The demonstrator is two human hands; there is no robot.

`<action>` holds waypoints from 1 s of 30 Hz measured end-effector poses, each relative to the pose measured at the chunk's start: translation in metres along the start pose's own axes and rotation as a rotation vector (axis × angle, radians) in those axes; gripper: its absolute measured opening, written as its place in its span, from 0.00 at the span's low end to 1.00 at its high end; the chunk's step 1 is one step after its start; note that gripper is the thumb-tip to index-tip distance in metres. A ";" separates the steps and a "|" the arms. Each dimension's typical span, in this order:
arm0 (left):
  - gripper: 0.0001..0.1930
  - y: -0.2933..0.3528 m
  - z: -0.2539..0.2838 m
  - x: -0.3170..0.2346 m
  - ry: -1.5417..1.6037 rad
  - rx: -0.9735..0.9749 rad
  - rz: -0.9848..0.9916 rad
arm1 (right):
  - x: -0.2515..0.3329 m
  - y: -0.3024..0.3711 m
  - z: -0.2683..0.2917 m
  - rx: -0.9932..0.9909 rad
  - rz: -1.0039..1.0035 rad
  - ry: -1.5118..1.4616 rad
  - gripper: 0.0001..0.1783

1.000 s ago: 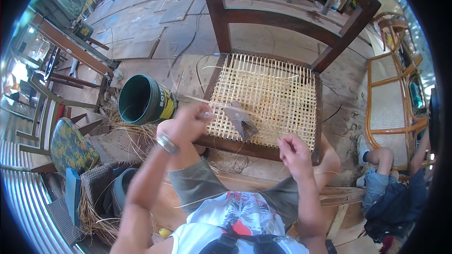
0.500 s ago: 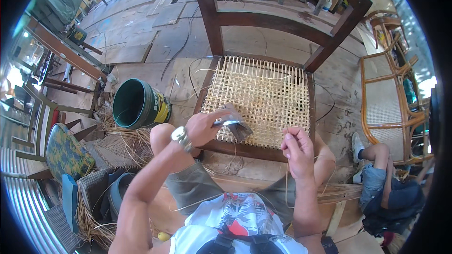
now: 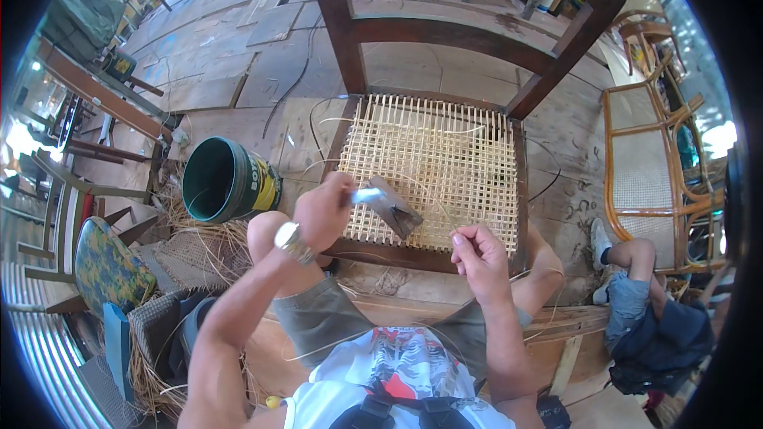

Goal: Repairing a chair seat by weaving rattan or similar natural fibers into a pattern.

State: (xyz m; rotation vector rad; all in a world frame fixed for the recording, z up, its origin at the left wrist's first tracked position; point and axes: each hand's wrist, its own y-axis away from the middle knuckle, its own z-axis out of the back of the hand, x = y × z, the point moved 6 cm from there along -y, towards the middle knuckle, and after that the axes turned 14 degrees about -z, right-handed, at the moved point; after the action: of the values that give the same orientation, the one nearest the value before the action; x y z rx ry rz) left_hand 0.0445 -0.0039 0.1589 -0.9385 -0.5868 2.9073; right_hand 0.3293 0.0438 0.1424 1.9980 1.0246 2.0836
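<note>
A dark wooden chair [image 3: 524, 191] stands before me, its seat an open grid of pale woven cane [image 3: 453, 167]. Over the seat's left edge, my left hand [image 3: 324, 210] is closed on a shiny, blade-like metal tool [image 3: 367, 195], smeared by motion. Just right of its tip, a brown flat-sided piece [image 3: 396, 210] with a dark notched end lies on the weave; its kind is unclear. My right hand [image 3: 482, 258] pinches a thin cane strand [image 3: 449, 218] between thumb and fingers above the seat's near right part. Loose strand ends stick up from the weave.
A green bucket [image 3: 214, 180] lies tipped at the left, beside loose cane fibres [image 3: 211, 242]. A camouflage-patterned cushion [image 3: 111, 262] and other chair parts are farther left. At the right are a cane-panelled bench [image 3: 644, 167] and another seated person [image 3: 660, 310].
My left hand has drawn back left with the metal tool, away from the brown piece. My right hand has shifted slightly left and down, still pinching the strand.
</note>
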 end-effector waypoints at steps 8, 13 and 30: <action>0.13 0.032 -0.026 -0.071 0.812 -0.042 0.226 | 0.015 0.000 -0.059 0.150 0.244 0.194 0.06; 0.11 -0.042 0.044 0.038 0.583 -0.099 0.306 | -0.019 0.000 -0.028 0.128 -0.043 0.156 0.08; 0.11 0.063 -0.034 -0.039 0.949 0.015 0.564 | 0.008 -0.020 -0.070 -0.052 0.206 0.568 0.12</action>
State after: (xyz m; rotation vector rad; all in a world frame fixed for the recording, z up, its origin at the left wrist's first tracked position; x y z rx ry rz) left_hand 0.1012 -0.0562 0.1323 -2.5364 -0.2306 2.3170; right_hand 0.2565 0.0346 0.1442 1.5705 0.8327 2.8501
